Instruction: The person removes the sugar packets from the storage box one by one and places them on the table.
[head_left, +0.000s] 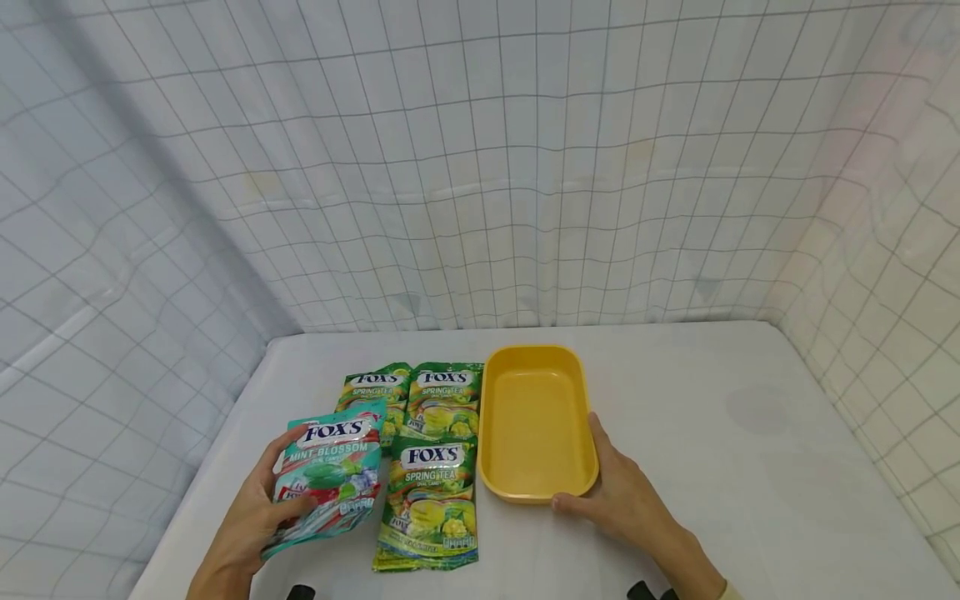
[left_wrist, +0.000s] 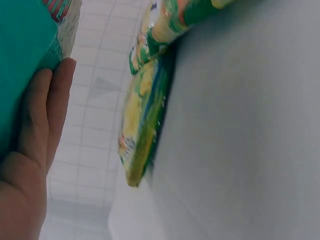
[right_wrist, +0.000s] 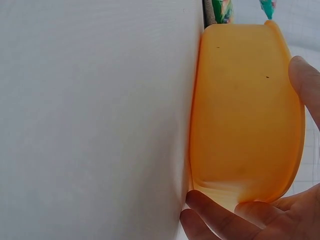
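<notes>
My left hand (head_left: 253,510) grips a teal Fox's Mint Blossom candy bag (head_left: 333,471) by its left side, thumb across the front, raised above the table. In the left wrist view the teal bag (left_wrist: 22,55) fills the upper left beside my fingers (left_wrist: 37,110). Three green Fox's Spring Tea candy bags lie beside it: one at the back left (head_left: 375,390), one at the back right (head_left: 444,404), one in front (head_left: 429,508). My right hand (head_left: 630,504) holds the near right corner of a yellow plastic tray (head_left: 536,433), thumb at the near edge, fingers along the right side.
The white table (head_left: 712,467) carries all these things. Behind and on both sides stand walls of white cloth with a grid pattern (head_left: 510,167). The tray stands directly right of the green bags.
</notes>
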